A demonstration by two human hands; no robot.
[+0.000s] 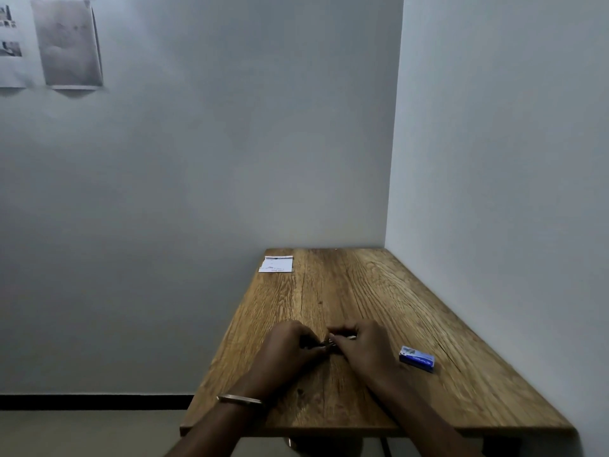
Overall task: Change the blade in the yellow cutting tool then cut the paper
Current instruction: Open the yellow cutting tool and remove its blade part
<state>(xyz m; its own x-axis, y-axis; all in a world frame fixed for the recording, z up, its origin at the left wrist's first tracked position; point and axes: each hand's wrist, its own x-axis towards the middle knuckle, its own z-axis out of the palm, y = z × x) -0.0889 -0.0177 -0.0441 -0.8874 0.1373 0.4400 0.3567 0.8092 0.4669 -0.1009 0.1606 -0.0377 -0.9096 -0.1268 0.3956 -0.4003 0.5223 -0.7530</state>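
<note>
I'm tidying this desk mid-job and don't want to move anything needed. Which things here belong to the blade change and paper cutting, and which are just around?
Belongs to the job:
- small metallic item held between left hand and right hand; too hidden to identify
- blue box, possibly blades
- white paper

Just around:
- wall sheets
- bangle
- wooden table

Pretty dim shot you've got here, flat greyish light with no hard shadows. The right wall (510, 143) reads brighter than the left wall (164, 192). Your hands are a bit soft, and the papers (66, 44) at upper left are blurry and bent by the wide-angle lens. No glare on the table (362, 285).
</note>
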